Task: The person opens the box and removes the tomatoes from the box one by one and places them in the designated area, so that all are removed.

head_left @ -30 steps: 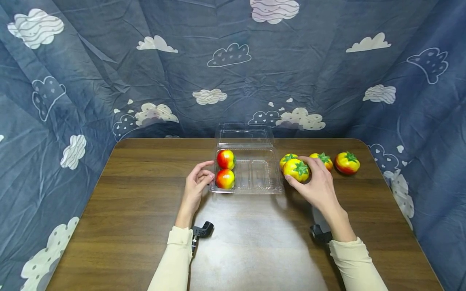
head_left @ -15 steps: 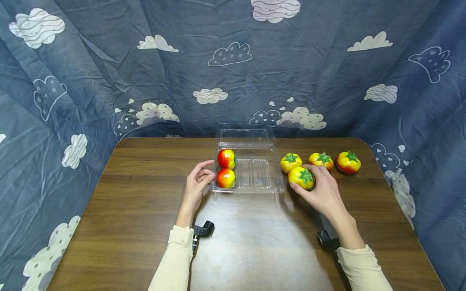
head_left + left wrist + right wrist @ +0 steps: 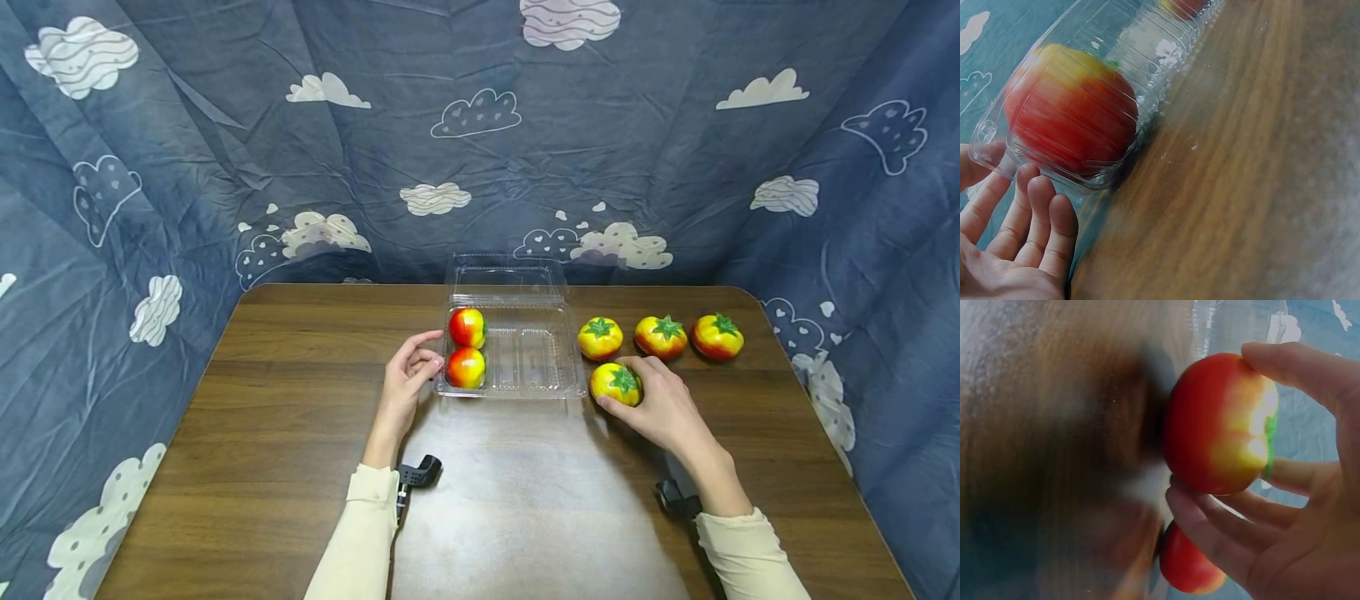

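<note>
My right hand [image 3: 660,402] grips a yellow-and-red tomato [image 3: 613,384] with a green star-shaped top, just right of a clear plastic clamshell box [image 3: 517,392]. In the right wrist view, the thumb lies on one side of this tomato [image 3: 1216,425] and the fingers curl on the other. Whether it rests on the table or hangs slightly above cannot be told. Two tomatoes, a rear one [image 3: 467,327] and a front one [image 3: 466,367], lie on their sides in the box's left part. Beside that left edge is my left hand [image 3: 405,379], its relaxed fingertips touching the plastic.
Three more tomatoes stand in a row right of the box: a left one [image 3: 600,338], a middle one [image 3: 661,337] and a right one [image 3: 717,337]. The box lid [image 3: 506,277] stands open at the table's back edge. Behind hangs a blue cloud-patterned curtain [image 3: 375,150].
My right hand has moved the held tomato toward me, away from the back row, so the left tomato there shows fully. The left hand and box have stayed in place.
</note>
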Demonstrator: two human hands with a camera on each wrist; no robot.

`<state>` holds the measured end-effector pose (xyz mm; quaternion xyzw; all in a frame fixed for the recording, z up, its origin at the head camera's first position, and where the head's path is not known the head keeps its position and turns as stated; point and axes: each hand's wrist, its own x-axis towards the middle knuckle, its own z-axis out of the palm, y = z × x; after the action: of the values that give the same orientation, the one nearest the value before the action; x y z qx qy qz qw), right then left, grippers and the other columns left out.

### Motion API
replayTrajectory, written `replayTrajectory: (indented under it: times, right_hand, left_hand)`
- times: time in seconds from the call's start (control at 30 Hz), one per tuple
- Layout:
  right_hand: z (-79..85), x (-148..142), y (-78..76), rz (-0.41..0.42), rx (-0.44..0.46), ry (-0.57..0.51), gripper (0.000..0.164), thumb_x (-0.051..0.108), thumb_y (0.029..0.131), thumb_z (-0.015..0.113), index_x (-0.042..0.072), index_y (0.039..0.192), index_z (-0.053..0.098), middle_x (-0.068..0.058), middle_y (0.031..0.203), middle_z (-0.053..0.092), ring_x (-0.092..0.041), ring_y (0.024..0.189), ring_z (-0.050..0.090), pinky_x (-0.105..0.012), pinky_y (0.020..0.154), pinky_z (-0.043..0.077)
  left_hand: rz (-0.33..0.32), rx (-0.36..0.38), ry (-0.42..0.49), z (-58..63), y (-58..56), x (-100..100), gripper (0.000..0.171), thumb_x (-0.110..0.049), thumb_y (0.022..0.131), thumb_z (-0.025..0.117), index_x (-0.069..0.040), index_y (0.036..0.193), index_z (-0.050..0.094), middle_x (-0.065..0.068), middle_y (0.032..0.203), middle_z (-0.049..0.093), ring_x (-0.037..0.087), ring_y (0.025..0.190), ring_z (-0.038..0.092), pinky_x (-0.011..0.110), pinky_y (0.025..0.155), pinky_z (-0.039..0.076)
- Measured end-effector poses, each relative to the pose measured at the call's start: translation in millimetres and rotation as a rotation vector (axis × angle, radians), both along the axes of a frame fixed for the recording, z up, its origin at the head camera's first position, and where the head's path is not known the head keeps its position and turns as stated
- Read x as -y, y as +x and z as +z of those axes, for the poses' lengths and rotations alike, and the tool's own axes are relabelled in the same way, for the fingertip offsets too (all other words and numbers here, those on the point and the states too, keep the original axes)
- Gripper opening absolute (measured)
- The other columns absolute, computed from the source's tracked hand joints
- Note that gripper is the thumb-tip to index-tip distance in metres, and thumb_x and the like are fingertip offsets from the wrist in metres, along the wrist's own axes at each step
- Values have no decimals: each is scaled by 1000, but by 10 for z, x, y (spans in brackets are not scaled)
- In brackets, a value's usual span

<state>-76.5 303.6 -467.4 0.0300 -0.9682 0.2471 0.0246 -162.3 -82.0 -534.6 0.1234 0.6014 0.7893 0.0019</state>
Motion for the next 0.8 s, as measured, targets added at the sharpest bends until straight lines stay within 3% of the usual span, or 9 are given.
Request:
replayTrajectory:
  times: [0.23, 0.5, 0.8]
  right_hand:
    - [-11, -30, 8, 23, -7, 3, 70, 39, 87, 85, -2, 137, 60, -26, 129, 62, -43, 109, 60, -63, 95, 51]
    - [53, -37, 5, 27, -24, -7, 83, 49, 85, 87, -1, 144, 57, -28, 142, 59, -49, 131, 55, -68, 110, 42]
    - [100, 13, -18, -37, -139, -62, 69, 44, 87, 86, 1, 136, 62, -23, 134, 66, -46, 125, 60, -66, 106, 45]
  left_hand:
    - [6, 0, -7, 12, 10, -3, 43, 7, 98, 65, 3, 140, 61, 4, 90, 66, 13, 75, 62, 20, 74, 57]
    - [18, 11, -32, -3, 16, 6, 43, 4, 98, 67, 2, 141, 61, 3, 91, 66, 12, 78, 62, 19, 77, 56]
    - [11, 2, -27, 6, 18, 3, 44, 5, 98, 67, 5, 141, 59, 3, 91, 66, 12, 77, 62, 19, 76, 56]
